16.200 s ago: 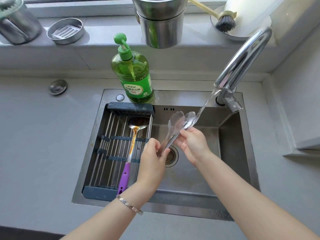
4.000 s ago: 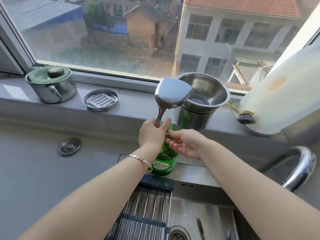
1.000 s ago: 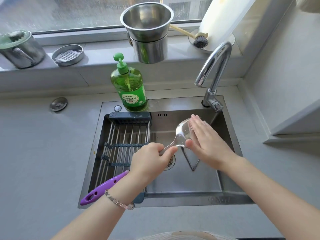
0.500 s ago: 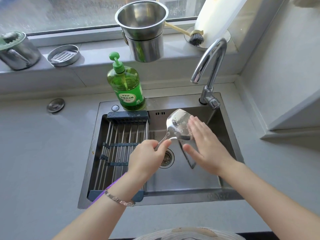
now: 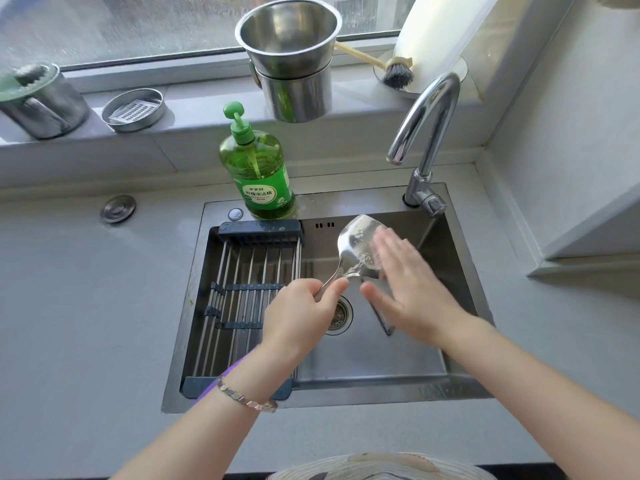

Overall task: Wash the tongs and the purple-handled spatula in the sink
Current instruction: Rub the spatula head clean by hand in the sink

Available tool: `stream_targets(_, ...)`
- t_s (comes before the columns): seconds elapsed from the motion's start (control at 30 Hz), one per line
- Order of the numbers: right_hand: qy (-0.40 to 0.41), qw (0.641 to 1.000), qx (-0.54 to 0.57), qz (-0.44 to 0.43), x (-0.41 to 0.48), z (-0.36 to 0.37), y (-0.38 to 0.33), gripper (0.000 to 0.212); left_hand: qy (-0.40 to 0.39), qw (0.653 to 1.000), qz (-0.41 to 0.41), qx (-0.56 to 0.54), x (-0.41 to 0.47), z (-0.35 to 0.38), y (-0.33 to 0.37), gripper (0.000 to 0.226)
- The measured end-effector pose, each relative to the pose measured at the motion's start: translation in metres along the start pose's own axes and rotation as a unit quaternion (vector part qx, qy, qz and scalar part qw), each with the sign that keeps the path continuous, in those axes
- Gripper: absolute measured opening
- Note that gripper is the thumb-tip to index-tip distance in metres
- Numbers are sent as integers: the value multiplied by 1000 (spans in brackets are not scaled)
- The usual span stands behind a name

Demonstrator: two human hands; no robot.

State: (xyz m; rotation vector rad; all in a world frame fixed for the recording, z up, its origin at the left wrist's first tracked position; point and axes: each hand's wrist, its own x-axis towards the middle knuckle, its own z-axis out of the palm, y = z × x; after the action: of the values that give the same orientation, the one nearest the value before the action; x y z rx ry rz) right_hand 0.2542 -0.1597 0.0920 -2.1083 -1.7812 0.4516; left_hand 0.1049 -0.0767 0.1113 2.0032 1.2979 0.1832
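Note:
My left hand point(image 5: 298, 315) grips the steel shank of the purple-handled spatula point(image 5: 356, 245) and holds it over the sink point(image 5: 381, 389), blade tilted up toward the tap. A sliver of the purple handle shows by my left forearm; the rest is hidden. My right hand point(image 5: 412, 289) lies flat, fingers spread, against the soapy blade's right side. The tongs point(image 5: 382, 322) lie on the sink floor under my right hand, mostly hidden by it.
A dark drying rack point(image 5: 242, 299) fills the sink's left half. A green soap bottle point(image 5: 258, 168) stands at the sink's back edge. The tap point(image 5: 426, 133) arches at the back right; no water runs. Steel pots point(image 5: 291, 57), a brush point(image 5: 394, 72) and a lidded pot point(image 5: 38, 102) sit on the sill.
The spatula's blade has tilted up and back toward the tap, and my right hand has slid along its face. The purple handle has dropped behind my left forearm.

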Motion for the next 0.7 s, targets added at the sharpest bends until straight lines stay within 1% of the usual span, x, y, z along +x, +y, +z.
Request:
stream_targets(0.03,-1,1000,7,12,2,-4,2,113,2,1000,4,11,-1,0,1,55)
stream_targets(0.07,-10,1000,3,-7,3,-7,-2,113,4,1000,9,22,-1,0,2,55)
stream_targets(0.13,-41,995,-26,-90,1,-1,-15,107,3,999,19,47,-2,0,2,56)
stream_targets(0.17,-54,991,-30,-117,2,0,-17,106,3,998,25,55,-2,0,2,56)
stream_targets(0.2,-63,991,-22,-114,7,-3,-15,108,3,998,30,63,-2,0,2,56)
stream_targets(0.3,-47,998,37,6,25,-12,2,122,0,994,51,92,-3,0,2,56)
stream_targets(0.33,-50,998,32,5,26,-14,-1,123,0,994,54,99,-4,0,2,55)
stream_targets(0.37,-56,998,11,-26,24,-11,-7,120,0,993,53,101,-4,0,0,55)
stream_targets(0.43,-78,990,-29,-115,17,-2,-15,112,1,994,45,102,-5,0,-3,54)
stream_targets(0.47,-91,986,-32,-134,17,-1,-15,111,1,993,46,107,-5,1,-5,54)
stream_targets(0.5,-96,988,-23,-115,20,-3,-12,113,0,992,52,114,-6,1,-5,55)
stream_targets(0.57,-71,997,17,-33,26,-7,-1,121,-2,991,62,120,-5,1,-5,55)
stream_targets(0.6,-68,997,18,-29,27,-9,-3,122,-4,991,63,120,-4,1,-5,54)
stream_targets(0.63,-70,996,6,-54,26,-8,-8,120,-6,991,61,121,-4,2,-5,54)
stream_targets(0.7,-87,987,-17,-131,21,-1,-15,113,-8,990,57,126,-3,2,-5,53)
